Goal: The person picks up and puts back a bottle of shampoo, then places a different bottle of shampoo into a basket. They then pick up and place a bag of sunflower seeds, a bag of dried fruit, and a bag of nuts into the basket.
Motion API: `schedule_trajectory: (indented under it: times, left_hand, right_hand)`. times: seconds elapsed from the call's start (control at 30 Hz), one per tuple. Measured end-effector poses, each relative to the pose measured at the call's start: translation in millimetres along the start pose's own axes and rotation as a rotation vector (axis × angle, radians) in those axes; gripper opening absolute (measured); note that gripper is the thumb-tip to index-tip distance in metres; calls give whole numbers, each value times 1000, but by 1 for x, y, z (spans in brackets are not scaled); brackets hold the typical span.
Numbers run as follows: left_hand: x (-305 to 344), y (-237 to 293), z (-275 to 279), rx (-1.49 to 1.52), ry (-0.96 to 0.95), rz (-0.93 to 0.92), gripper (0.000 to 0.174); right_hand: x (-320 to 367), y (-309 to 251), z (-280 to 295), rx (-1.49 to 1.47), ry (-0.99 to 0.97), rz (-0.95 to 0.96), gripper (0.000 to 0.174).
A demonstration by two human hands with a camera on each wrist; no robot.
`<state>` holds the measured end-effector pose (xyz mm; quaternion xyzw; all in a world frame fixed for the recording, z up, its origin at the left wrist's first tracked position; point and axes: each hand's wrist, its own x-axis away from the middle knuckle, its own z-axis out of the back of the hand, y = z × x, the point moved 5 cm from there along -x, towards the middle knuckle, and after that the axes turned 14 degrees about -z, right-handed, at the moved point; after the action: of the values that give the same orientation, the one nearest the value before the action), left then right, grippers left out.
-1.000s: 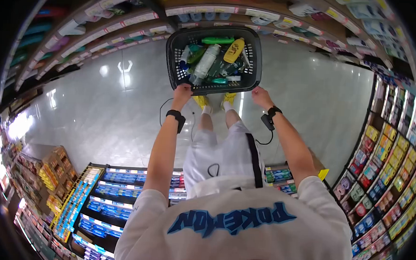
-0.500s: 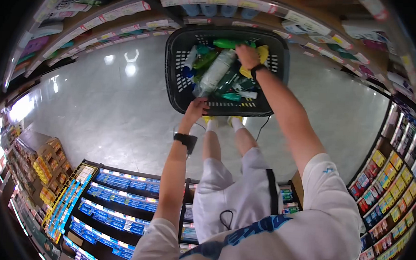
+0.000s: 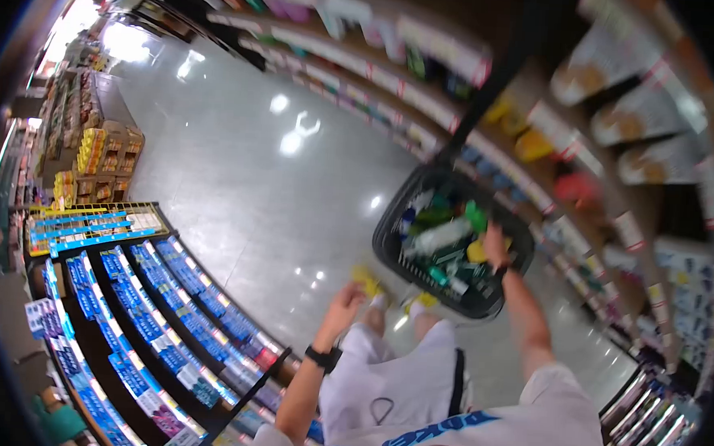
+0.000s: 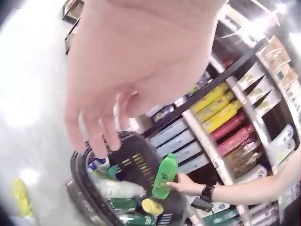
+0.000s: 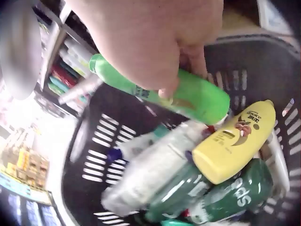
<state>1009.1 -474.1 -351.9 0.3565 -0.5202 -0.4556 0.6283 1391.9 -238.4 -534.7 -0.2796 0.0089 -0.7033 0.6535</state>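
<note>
We see the right hand (image 5: 155, 42) curled round a green bottle (image 5: 188, 94). The fingers wrap its body and the thumb side presses from above, so the grip is firm. The bottle lies slantwise in that hand, just over the open top of a black basket (image 3: 385, 224), with its cap end pointing away from the wrist. From the left wrist view we find the same bottle raised above the other goods and clear of them.

The basket sits on the shiny floor (image 3: 255, 161) close to the foot of the shelves (image 3: 429, 73), in front of the person's yellow shoes (image 3: 364, 278). Inside it we count 1 yellow bottle (image 5: 235, 146), 1 long white bottle (image 5: 155, 169) and 1 dark green bottle (image 5: 230, 197), lying on their sides and touching one another. A few smaller items beneath them are too blurred for us to tell apart.

The left hand (image 3: 345, 303) holds nothing. Its fingers hang loose and slightly bent, and it hovers beside the basket without touching the rim. A black band (image 3: 323, 357) sits on that wrist. To the person's left we see a low rack of blue packets (image 3: 167, 294).
</note>
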Motion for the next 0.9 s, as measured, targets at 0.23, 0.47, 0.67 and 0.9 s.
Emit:
schedule_trajectory:
  times: [0.23,0.47,0.67,0.9]
  left_hand:
    - [44,128,77,-113,0,-120,30]
    - [81,211,170,168,-304,-395,40]
    - [128,224,279,522,-524,-223,47]
    - [146,236,365,498,-397,-310,52]
  right_hand:
    - [208,-177,185,-425,-158,4,44]
    - [346,-382,223,-887,-479,119,57]
    - [401,-543,216,-962,-624,193,47]
    - [408,-645,191,-828,-653,182,41]
